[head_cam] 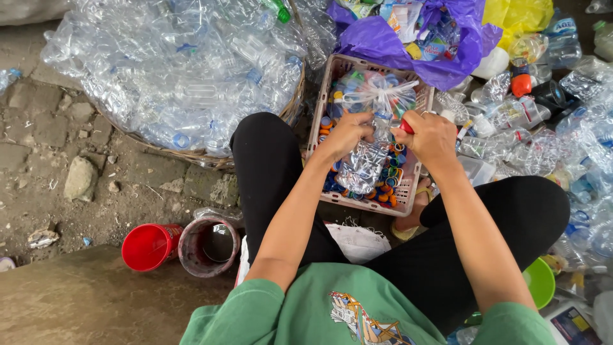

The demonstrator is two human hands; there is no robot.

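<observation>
Bare ground left stays passable; wicker basket of bottles blocks far left, loose bottles crowd right, cups near.

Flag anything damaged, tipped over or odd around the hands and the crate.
The clear bottle held between the left hand and right hand is crushed and crumpled over the pink crate of caps. The red cup and grey cup lie tipped on their sides.

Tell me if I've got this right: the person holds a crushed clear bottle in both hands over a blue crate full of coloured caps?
Not quite. The head view shows the crate is pinkish, not blue. The rest holds: left hand and right hand grip the crushed clear bottle over the coloured caps.
</observation>
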